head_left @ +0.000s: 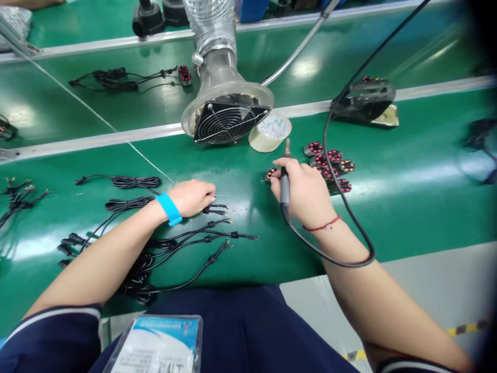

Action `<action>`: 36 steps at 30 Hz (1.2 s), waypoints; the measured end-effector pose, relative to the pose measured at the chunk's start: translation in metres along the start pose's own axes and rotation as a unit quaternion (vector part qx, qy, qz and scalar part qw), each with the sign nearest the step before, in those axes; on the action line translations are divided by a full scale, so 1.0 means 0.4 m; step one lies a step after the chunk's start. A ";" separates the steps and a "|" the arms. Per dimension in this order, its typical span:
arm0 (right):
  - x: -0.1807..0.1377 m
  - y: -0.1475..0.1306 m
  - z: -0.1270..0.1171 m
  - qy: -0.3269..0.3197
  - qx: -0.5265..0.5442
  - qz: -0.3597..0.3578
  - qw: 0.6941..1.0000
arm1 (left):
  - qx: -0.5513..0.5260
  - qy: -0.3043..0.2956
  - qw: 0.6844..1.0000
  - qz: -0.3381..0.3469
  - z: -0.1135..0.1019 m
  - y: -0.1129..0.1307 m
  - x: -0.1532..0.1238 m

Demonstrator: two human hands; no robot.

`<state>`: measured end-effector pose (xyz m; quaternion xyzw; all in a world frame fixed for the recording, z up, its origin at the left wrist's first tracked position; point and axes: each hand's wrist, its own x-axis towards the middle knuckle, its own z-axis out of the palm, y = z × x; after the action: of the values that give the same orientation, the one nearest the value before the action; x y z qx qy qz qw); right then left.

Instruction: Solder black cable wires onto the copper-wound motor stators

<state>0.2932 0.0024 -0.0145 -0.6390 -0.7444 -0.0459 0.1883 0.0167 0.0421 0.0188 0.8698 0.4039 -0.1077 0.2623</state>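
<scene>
The left hand (192, 198) is curled, its thumb and forefinger pinching a thin wire (223, 196) whose end pokes out toward the right hand (305, 189). A pale line (145, 158) slants down from the far left to the left hand; whether it is the same wire, I cannot tell. The right hand closes around the grey handle of a soldering iron (285, 186), held like a pen, its tip pointing away from the body. A small coil (271, 173) sits right at that hand's thumb and forefinger; whether they grip it or it rests on the green table (240, 264) is unclear. Just to the right of the right hand, more coils (334, 155) stand in a cluster, and the iron's black cord (351, 264) loops over the forearm. Beyond the right hand, near the iron's tip, is a roll of tape (264, 141), with a fan (231, 124) beside it, farther forward of the gap between the hands. Just nearer the body than the left fingertips lie black cables (202, 238) with stripped ends, and a tied cable bundle (135, 182) rests to the left of that wrist, which wears a blue band (169, 209).
</scene>
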 end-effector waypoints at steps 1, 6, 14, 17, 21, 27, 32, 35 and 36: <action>-0.006 -0.034 -0.004 -0.007 0.035 0.001 0.999 | -0.007 -0.010 1.000 0.003 0.002 0.002 0.000; -0.059 -0.172 -0.017 -0.053 0.259 0.037 0.964 | -0.042 -0.020 0.999 0.010 -0.001 0.005 0.003; -0.061 -0.145 0.019 -0.078 0.257 -0.012 0.963 | -0.291 0.102 0.949 -0.067 0.007 -0.010 0.022; -0.048 -0.151 0.030 -0.113 0.267 -0.038 0.956 | -0.280 0.124 0.951 -0.052 0.025 -0.012 0.028; -0.049 -0.192 0.043 -0.119 0.301 -0.031 0.946 | -0.230 0.111 0.967 -0.007 0.038 -0.006 0.030; -0.066 -0.208 0.073 -0.075 0.339 -0.017 0.938 | -0.143 0.101 0.984 -0.026 0.021 0.007 0.033; -0.063 -0.202 0.086 -0.064 0.369 -0.057 0.925 | -0.178 0.036 0.982 -0.050 -0.002 0.005 0.021; -0.058 -0.203 0.084 -0.071 0.389 -0.056 0.917 | -0.226 0.045 0.972 -0.042 0.001 0.001 0.021; -0.058 -0.203 0.083 -0.070 0.390 -0.053 0.916 | -0.243 0.059 0.968 -0.034 0.004 -0.001 0.023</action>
<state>0.2099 -0.0235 -0.0390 -0.4761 -0.7470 0.2836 0.3672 0.0223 0.0473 0.0137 0.7708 0.4615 0.0363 0.4377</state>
